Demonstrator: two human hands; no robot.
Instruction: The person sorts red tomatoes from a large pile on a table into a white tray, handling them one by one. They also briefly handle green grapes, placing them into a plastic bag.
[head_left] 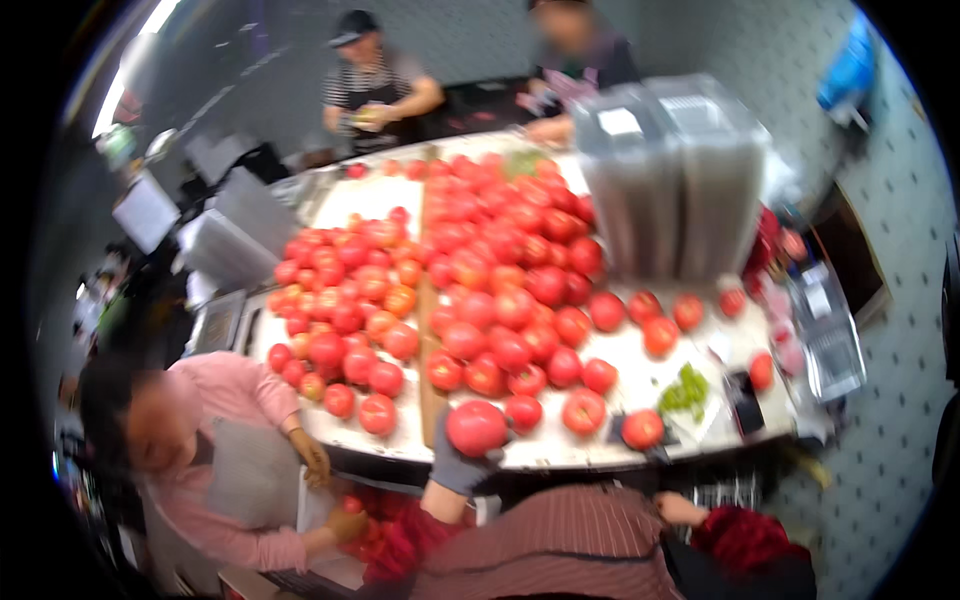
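My left hand (455, 470), in a grey glove, holds a large pinkish-red tomato (475, 426) just above the near edge of the white table (330, 436). Many red tomatoes (500, 260) lie on the table in two groups, parted by a brown strip (427, 330). My right hand (678, 510), bare, is low at the right, below the table edge beside my striped apron (570, 530); its fingers are blurred and too small to make out. A small green pile (685, 393) lies among loose tomatoes to the right.
A co-worker (210, 440) in pink bends at my left over a container of tomatoes (372, 515). Two people (370, 90) (585, 70) stand across the table. Tall stacks of clear plastic containers (670, 190) stand at the back right, more (822, 335) at the right edge.
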